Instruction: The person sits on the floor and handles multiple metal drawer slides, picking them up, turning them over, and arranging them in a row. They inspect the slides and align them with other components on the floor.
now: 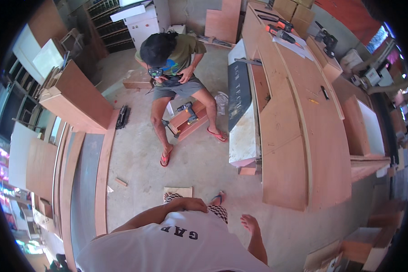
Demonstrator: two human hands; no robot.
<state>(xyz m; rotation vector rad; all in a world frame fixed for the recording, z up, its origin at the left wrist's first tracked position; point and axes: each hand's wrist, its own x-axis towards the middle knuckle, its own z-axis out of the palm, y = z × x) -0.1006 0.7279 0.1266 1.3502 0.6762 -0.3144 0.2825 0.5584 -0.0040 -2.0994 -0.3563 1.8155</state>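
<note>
My left hand (196, 205) lies across the front of my white shirt (163, 235) at the waist, above checkered shorts (219, 212); how its fingers are bent is unclear. Out to my right, my right hand (249, 224) hangs over the bare concrete floor, fingers apart and holding nothing. Ahead, a co-worker (177, 59) in a green shirt and grey shorts sits low, both hands near the waist. Between that person's legs a cordless drill (188, 112) rests on a reddish wooden piece (199, 121), with a hammer-like tool (171, 128) beside it.
A long plywood workbench (285, 136) runs along the right, carrying orange-and-black power tools (283, 34). Long boards (105, 172) and a wooden box (79, 99) line the left. A thin board (178, 191) lies by my feet, and a small wood offcut (121, 182) lies farther left.
</note>
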